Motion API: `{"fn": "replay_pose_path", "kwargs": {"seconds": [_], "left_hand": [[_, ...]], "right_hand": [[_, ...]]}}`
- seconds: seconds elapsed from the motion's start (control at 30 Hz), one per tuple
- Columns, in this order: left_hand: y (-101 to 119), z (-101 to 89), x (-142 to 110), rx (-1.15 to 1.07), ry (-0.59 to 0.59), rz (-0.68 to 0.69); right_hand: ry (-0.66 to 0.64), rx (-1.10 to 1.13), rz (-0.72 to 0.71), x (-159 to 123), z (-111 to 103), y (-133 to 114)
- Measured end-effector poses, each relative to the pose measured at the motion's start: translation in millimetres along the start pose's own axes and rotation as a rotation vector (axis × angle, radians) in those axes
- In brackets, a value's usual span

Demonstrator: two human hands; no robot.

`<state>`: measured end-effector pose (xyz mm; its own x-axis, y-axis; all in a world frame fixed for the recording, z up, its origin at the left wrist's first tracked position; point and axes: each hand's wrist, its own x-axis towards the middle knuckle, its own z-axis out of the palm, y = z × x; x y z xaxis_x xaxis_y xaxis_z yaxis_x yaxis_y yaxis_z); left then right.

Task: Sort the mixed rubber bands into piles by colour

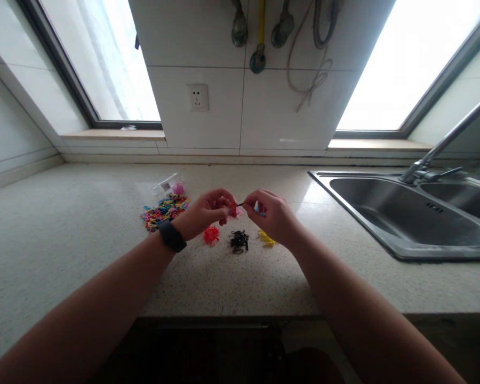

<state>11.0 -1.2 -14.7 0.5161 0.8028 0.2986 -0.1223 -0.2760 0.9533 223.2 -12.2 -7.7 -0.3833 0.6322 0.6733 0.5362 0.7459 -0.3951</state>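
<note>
- Left hand [202,213], one: fingers curled round what look like small red bands [233,207]. Best held lightly, as such thin loops probably slip or tangle if squeezed.
- Right hand [275,216], one: thumb and forefinger pinching a thin black band [240,205], which spans the gap to my left fingertips. A straight, gentle draw by the very end should suit it; whether it is hooked on the red, I cannot tell.
- Beneath my hands: pink bands [237,214] and, partly hidden, something blue [260,210]. Wrists are better raised here, lest they brush these.
- Nearer me, in a row: red pile [211,235], black pile [239,241], yellow pile [267,238]. Gaps narrow; low fingers could mix colours.
- Beside my left wrist: mixed heap [164,210], tangled; my watch [172,236] sits close and might snag.
- Beyond the heap: clear bag [164,185], with a pink item.
- Underneath all: speckled countertop [240,282].
</note>
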Motion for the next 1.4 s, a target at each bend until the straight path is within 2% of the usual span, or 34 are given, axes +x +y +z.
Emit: {"fn": "replay_pose_path", "kwargs": {"seconds": [0.3,0.87,1.4], "left_hand": [[-5.7,-4.9,0.4,-0.042,-0.039,0.046],[-1.5,-2.1,0.8,-0.051,0.056,0.026],[-3.7,-6.9,0.3,-0.017,0.017,-0.002]], "right_hand": [[0.001,0.001,-0.003,-0.1,0.1,0.3],[-0.002,0.033,-0.021,-0.8,-0.5,-2.8],[0.05,0.04,-0.016,0.0,-0.3,-2.5]]}}
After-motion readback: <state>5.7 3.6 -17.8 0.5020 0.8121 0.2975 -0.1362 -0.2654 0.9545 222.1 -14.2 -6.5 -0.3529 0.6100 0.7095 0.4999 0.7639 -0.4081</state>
